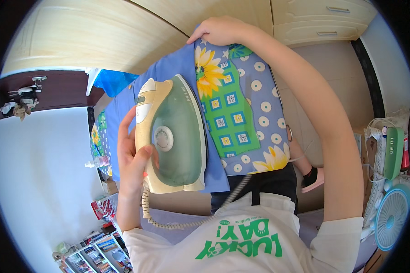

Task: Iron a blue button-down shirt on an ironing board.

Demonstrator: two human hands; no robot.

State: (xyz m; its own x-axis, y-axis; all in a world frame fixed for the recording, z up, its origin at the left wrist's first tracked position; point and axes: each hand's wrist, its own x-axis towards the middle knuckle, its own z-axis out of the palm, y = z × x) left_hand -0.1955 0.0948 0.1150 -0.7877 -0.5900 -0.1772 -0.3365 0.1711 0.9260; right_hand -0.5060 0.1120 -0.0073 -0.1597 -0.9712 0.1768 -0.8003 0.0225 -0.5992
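My left hand (pixel 131 157) is wrapped around the cream handle of a Philips steam iron (pixel 179 136) with a translucent green body. The iron is over a plain blue cloth (pixel 171 65), its tip pointing away from me; whether its soleplate touches the cloth is hidden. That cloth lies across an ironing board (pixel 266 133) with a flowered, patterned cover. At the board's far edge, my right hand (pixel 222 30) rests by the cloth's edge, one finger extended over it and the others curled, partly hidden. A coiled cord (pixel 177 226) runs from the iron's heel across my front.
Pale wooden cabinets (pixel 89 34) border the board's far side. A spray bottle (pixel 99 161) is at its left end, near a blue plastic bag (pixel 116 82). To the right are a light-blue fan (pixel 390 220) and a green case (pixel 393 153). A bookshelf (pixel 95 254) stands lower left.
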